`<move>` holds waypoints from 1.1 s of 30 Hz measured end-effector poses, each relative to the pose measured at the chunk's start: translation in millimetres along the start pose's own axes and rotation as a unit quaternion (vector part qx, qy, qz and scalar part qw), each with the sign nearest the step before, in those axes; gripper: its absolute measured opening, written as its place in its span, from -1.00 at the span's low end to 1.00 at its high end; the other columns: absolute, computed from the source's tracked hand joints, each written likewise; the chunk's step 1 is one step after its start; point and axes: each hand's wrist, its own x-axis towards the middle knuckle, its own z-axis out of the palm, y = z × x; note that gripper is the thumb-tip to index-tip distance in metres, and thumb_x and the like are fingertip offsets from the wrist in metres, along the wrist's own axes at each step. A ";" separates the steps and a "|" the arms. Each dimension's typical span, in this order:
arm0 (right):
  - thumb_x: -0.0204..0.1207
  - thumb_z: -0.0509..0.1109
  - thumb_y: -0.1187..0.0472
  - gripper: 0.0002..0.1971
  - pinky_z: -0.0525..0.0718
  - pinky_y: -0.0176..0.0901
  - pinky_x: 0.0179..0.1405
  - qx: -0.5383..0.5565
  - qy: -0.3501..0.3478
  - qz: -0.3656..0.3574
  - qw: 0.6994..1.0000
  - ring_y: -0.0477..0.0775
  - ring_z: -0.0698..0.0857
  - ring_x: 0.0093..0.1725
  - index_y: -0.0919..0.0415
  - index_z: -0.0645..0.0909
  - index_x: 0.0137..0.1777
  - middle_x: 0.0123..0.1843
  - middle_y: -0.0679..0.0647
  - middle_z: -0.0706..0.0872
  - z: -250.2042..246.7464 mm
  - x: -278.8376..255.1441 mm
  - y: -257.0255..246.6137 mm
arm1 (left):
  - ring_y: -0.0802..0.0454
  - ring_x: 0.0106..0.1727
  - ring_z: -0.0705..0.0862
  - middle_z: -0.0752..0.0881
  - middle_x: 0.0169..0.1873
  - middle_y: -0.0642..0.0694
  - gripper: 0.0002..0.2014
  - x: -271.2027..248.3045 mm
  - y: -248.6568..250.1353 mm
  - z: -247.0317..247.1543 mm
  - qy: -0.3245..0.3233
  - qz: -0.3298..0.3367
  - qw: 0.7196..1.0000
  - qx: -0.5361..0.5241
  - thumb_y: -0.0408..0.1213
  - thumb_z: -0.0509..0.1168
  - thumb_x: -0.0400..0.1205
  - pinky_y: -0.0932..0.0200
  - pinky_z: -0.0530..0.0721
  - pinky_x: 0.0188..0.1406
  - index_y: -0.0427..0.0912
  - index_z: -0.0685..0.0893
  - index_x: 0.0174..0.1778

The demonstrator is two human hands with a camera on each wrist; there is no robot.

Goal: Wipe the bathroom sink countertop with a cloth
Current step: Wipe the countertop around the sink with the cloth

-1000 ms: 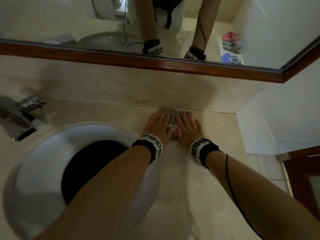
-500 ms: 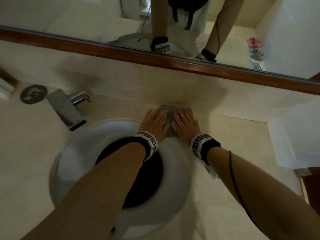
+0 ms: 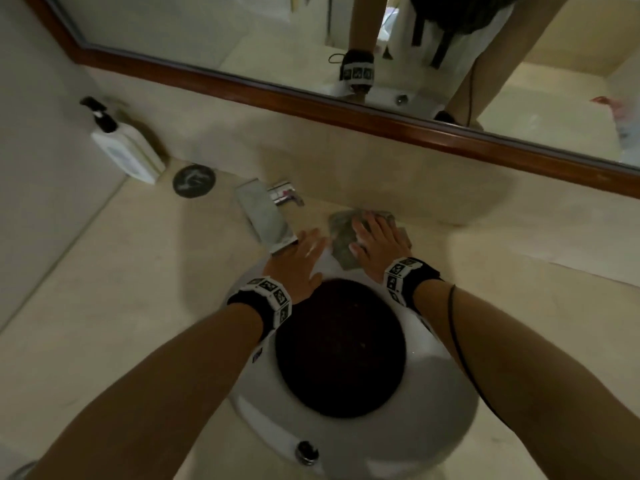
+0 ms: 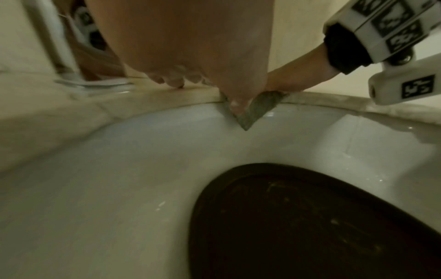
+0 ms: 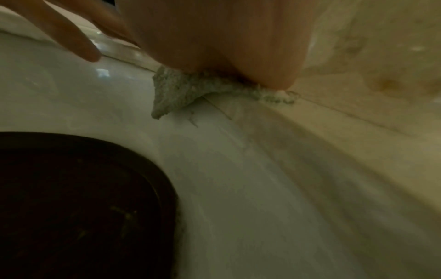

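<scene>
A beige stone countertop [image 3: 114, 292] surrounds a white sink [image 3: 446, 396]. On it near the back wall stand a white pump bottle [image 3: 126, 148], a dark round disc [image 3: 194, 180] and a chrome faucet [image 3: 266, 216], while a grey cloth [image 3: 341, 233] lies at the sink's rear rim.

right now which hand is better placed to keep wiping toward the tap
Right. The right hand lies flat on the cloth, while the left hand rests beside it on the sink rim.
</scene>
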 end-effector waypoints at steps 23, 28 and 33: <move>0.62 0.03 -0.14 -0.44 0.12 0.30 0.54 -0.002 0.058 0.022 0.998 0.17 0.10 0.66 -0.07 0.16 0.61 0.69 0.08 0.13 10.6 31.3 -93.0 | -0.01 0.41 0.53 0.58 0.41 -0.04 -0.46 -62.7 -80.1 -44.1 -0.005 -0.127 0.992 0.024 0.08 -0.04 0.68 -0.19 0.13 0.58 0.14 0.23 0.62; 0.67 -0.08 -0.13 -0.44 -0.08 0.17 0.58 -0.006 0.026 -0.021 0.999 0.15 -0.03 0.69 0.01 0.19 0.64 0.72 0.06 0.09 24.5 12.9 -142.8 | -0.05 0.44 0.52 0.57 0.42 -0.09 -0.43 -82.8 -93.0 -47.2 -0.015 -0.157 0.987 0.017 0.08 -0.04 0.71 -0.29 0.00 0.60 0.07 0.11 0.66; 0.70 -0.13 -0.14 -0.45 -0.07 0.17 0.59 -0.002 -0.002 -0.077 0.997 0.15 -0.04 0.69 -0.03 0.18 0.65 0.74 0.02 -0.06 45.3 -0.1 -186.9 | -0.08 0.40 0.55 0.58 0.41 -0.07 -0.46 -101.1 -119.9 -43.9 -0.015 -0.183 0.983 0.009 0.06 -0.04 0.72 -0.33 0.00 0.59 0.03 0.19 0.64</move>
